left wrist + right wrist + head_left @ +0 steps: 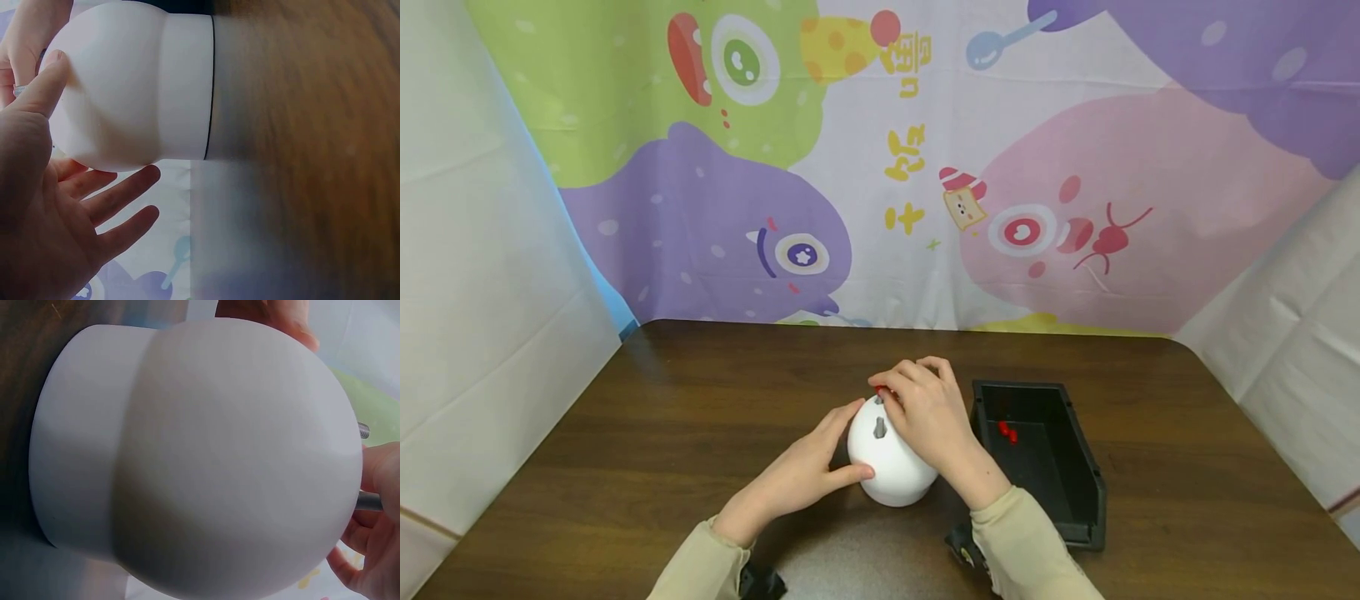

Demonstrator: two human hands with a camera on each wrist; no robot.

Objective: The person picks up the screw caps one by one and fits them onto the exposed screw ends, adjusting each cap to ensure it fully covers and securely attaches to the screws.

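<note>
A white ball-shaped object (pixel 891 471) with a short cylindrical base stands on the table. Two grey threaded studs stick out of its upper side; the nearer stud (pixel 880 428) is bare. My left hand (pixel 801 471) holds the ball's left side, thumb on the near face and fingers around the far side. In the left wrist view, that thumb (pixel 47 84) presses the white surface. With its fingertips, my right hand (pixel 928 412) pinches a small red piece (pixel 879 389) at the farther stud. Most of the red piece is hidden by the fingers.
Right of the ball lies a black open tray (pixel 1093 500), with small red pieces (pixel 1008 432) inside, close to my right forearm. The brown table (pixel 700 400) ends at a cartoon-printed curtain (pixel 910 275) behind. White cloth (pixel 497 250) hangs at both sides.
</note>
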